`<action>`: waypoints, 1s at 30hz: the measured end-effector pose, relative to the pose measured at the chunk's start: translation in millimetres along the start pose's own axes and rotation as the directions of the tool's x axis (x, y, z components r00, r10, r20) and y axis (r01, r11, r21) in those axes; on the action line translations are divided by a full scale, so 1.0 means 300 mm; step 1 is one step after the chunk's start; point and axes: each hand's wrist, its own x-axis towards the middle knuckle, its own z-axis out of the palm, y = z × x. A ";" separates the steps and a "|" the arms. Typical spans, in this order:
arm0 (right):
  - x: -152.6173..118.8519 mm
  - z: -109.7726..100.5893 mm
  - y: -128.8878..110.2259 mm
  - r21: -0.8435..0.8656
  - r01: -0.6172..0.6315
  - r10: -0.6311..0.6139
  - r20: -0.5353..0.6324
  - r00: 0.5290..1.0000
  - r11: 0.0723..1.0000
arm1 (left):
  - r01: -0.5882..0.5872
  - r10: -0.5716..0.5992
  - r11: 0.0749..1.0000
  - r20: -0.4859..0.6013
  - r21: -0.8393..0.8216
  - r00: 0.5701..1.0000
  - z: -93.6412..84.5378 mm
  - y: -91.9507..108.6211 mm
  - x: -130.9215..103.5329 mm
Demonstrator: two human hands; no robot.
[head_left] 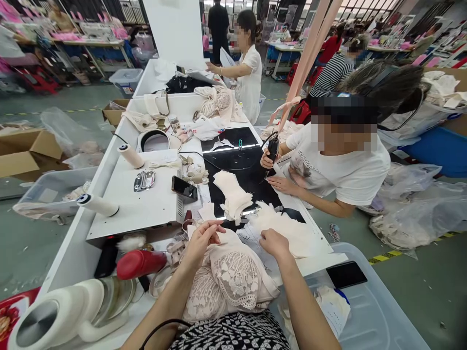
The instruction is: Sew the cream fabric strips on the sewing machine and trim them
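A cream lace bra lies bunched at the table's near edge, against my lap and between my forearms. Above its upper edge is my left hand, thumb and fingers drawn together in a pinch; whatever they hold is too small to make out. My right hand is curled closed over the papers beside the bra, knuckles up, its fingertips hidden. Just past my hands lie a stack of cut cream fabric pieces and a wider spread of cream pieces.
Across the table, a co-worker's hand grips a black handheld tool. To the left are a phone, thread cones, a red bottle and a white kettle. Another phone rests on a plastic bin lid.
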 end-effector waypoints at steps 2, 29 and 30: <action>-0.002 -0.001 0.006 0.078 0.014 -0.010 -0.048 0.999 0.997 | 0.012 -0.012 1.000 0.002 0.003 1.000 0.002 0.002 0.001; -0.060 0.013 -0.196 0.986 0.069 -0.349 -0.118 0.930 -0.149 | -0.007 0.008 0.999 -0.022 0.051 1.000 0.009 -0.009 -0.003; -0.060 0.021 -0.198 0.991 0.071 -0.363 -0.109 0.925 -0.117 | -0.014 0.015 1.000 -0.057 0.018 0.998 0.005 -0.012 0.000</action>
